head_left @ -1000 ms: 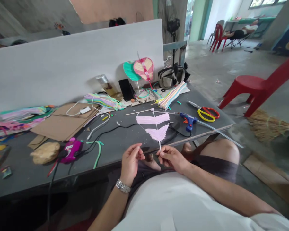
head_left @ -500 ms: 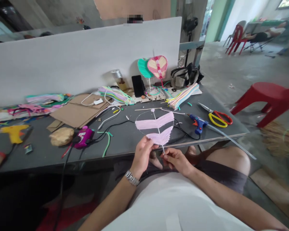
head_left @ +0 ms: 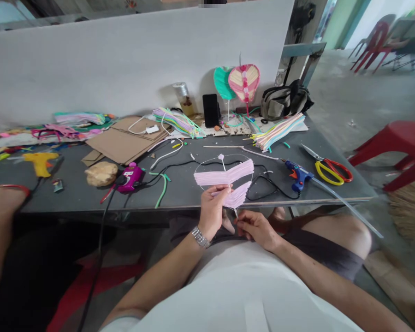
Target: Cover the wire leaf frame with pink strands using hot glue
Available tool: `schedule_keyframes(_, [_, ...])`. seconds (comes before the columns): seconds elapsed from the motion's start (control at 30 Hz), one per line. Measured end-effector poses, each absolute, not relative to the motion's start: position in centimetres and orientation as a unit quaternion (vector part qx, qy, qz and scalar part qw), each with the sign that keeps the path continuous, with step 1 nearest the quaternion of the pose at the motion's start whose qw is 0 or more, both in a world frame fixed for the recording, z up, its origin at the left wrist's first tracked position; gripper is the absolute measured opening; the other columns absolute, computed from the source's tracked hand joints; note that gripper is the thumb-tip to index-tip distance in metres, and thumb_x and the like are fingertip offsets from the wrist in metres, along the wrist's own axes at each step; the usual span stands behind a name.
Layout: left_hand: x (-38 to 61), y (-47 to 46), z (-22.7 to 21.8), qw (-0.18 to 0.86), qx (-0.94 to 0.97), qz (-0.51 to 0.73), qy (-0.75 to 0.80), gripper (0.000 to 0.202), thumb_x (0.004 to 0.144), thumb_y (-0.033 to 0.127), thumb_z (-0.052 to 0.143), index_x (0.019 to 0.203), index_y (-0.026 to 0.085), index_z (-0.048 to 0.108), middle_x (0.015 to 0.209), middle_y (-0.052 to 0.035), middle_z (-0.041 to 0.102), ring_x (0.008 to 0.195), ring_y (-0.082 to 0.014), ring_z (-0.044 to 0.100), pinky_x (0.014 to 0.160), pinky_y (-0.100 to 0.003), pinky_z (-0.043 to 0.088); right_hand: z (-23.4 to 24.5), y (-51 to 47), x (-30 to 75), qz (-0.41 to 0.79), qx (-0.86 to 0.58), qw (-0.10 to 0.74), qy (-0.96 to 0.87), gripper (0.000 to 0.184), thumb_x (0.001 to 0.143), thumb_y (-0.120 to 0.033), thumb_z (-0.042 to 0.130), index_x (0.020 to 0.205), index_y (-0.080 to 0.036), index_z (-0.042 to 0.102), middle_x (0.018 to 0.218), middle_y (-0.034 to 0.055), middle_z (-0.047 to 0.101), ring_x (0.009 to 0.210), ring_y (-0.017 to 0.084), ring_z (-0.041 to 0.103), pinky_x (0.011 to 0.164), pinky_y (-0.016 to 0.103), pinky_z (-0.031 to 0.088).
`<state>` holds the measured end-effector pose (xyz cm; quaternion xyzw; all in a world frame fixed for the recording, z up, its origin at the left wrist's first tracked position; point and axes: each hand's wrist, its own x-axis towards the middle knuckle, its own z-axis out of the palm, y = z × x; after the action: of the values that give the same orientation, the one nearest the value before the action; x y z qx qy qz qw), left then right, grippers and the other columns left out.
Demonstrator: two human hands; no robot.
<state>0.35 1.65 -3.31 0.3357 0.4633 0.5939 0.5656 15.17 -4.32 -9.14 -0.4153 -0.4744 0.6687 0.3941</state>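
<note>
A heart-shaped wire fan with rows of pale pink straws [head_left: 224, 177] stands in front of me at the dark table's [head_left: 72, 196] near edge. My left hand [head_left: 213, 210], with a metal watch on the wrist, is closed on the lower row of pink straws, fingertips on its left side. My right hand [head_left: 257, 228] pinches the thin white stick at the fan's bottom tip. Both hands sit just below the table edge, above my lap.
A blue glue gun [head_left: 298, 174], red-and-yellow scissors [head_left: 328, 168], a purple glue gun [head_left: 129, 177], a yellow glue gun [head_left: 39, 161], cardboard [head_left: 124, 140], straw bundles [head_left: 278, 131] and finished fans [head_left: 244, 83] lie on the table. Another person's arm [head_left: 2, 230] is at left. A red chair [head_left: 401, 145] stands right.
My left hand rose from beside the stick and took hold of the lower pink straws. The view turned left, bringing the yellow glue gun and another person's arm in.
</note>
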Motion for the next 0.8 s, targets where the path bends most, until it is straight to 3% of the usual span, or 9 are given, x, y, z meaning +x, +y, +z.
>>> schedule_keyframes(0.13, [-0.2, 1.6, -3.4, 0.578, 0.329, 0.599, 0.445, 0.024, 0.064, 0.030, 0.089, 0.077, 0.015, 0.075, 0.085, -0.0065, 0.080, 0.077, -0.0179, 0.072, 0.078, -0.030, 0.054, -8.7, -3.9, 14.5, 0.663, -0.421, 0.394, -0.477, 0.036, 0.080, -0.053, 0.076, 0.082, -0.019, 0.063, 0.059, -0.0034, 0.064, 0.042, 0.007, 0.043, 0.043, 0.021, 0.031])
schedule_keyframes(0.23, [-1.0, 0.9, -3.4, 0.607, 0.333, 0.602, 0.398, 0.032, 0.072, 0.040, 0.087, 0.090, 0.016, 0.076, 0.098, -0.0089, 0.081, 0.088, -0.0218, 0.075, 0.086, -0.036, 0.056, -8.2, -3.0, 13.2, 0.658, -0.421, 0.400, -0.478, 0.033, 0.081, -0.051, 0.075, 0.084, -0.019, 0.065, 0.060, -0.0037, 0.064, 0.043, 0.007, 0.043, 0.044, 0.021, 0.032])
schedule_keyframes(0.33, [-2.1, 0.2, -3.6, 0.594, 0.351, 0.577, 0.436, 0.038, 0.071, 0.045, 0.089, 0.090, 0.014, 0.078, 0.088, -0.0102, 0.081, 0.080, -0.0239, 0.076, 0.074, -0.034, 0.058, -7.4, -2.4, 11.8, 0.659, -0.399, 0.401, -0.496, 0.026, 0.085, -0.045, 0.071, 0.083, -0.020, 0.063, 0.061, -0.0045, 0.062, 0.043, 0.007, 0.042, 0.044, 0.021, 0.032])
schedule_keyframes(0.43, [-3.5, 0.4, -3.7, 0.579, 0.334, 0.587, 0.458, 0.035, 0.068, 0.043, 0.091, 0.084, 0.014, 0.078, 0.082, -0.0080, 0.080, 0.075, -0.0217, 0.075, 0.069, -0.031, 0.059, -6.3, -2.4, 11.4, 0.625, -0.416, 0.354, -0.558, 0.010, 0.089, -0.028, 0.063, 0.085, -0.019, 0.065, 0.067, -0.0035, 0.066, 0.046, 0.008, 0.046, 0.047, 0.021, 0.035])
schedule_keyframes(0.57, [-5.2, 2.1, -3.3, 0.535, 0.312, 0.646, 0.447, 0.033, 0.066, 0.037, 0.094, 0.084, 0.016, 0.078, 0.089, -0.0054, 0.080, 0.080, -0.0192, 0.075, 0.072, -0.031, 0.061, -4.4, -1.3, 13.3, 0.432, -0.462, 0.328, -0.701, 0.014, 0.092, -0.016, 0.059, 0.091, -0.020, 0.073, 0.081, 0.0003, 0.075, 0.071, 0.013, 0.067, 0.069, 0.023, 0.047])
schedule_keyframes(0.67, [-5.6, 3.3, -3.2, 0.536, 0.319, 0.648, 0.437, 0.036, 0.066, 0.040, 0.094, 0.087, 0.016, 0.076, 0.092, -0.0064, 0.080, 0.083, -0.0206, 0.076, 0.075, -0.033, 0.062, -3.4, 2.4, 15.8, 0.205, -0.523, 0.321, -0.762, 0.017, 0.096, -0.018, 0.057, 0.096, -0.020, 0.073, 0.097, 0.0060, 0.078, 0.087, 0.018, 0.070, 0.079, 0.026, 0.048])
schedule_keyframes(0.73, [-5.4, 3.5, -3.4, 0.553, 0.322, 0.632, 0.436, 0.040, 0.068, 0.044, 0.092, 0.091, 0.015, 0.076, 0.093, -0.0083, 0.080, 0.079, -0.0207, 0.076, 0.074, -0.033, 0.062, -3.2, 5.8, 17.3, 0.078, -0.579, 0.260, -0.769, 0.014, 0.095, -0.017, 0.058, 0.095, -0.021, 0.072, 0.098, 0.0079, 0.077, 0.088, 0.020, 0.069, 0.076, 0.028, 0.047])
schedule_keyframes(0.8, [-5.1, 3.3, -3.6, 0.584, 0.318, 0.605, 0.438, 0.045, 0.071, 0.049, 0.089, 0.095, 0.014, 0.075, 0.091, -0.0101, 0.081, 0.070, -0.0194, 0.076, 0.071, -0.032, 0.061, -3.4, 9.0, 18.3, 0.054, -0.596, 0.246, -0.762, 0.011, 0.091, -0.013, 0.061, 0.091, -0.019, 0.071, 0.095, 0.0115, 0.074, 0.083, 0.022, 0.065, 0.071, 0.031, 0.045])
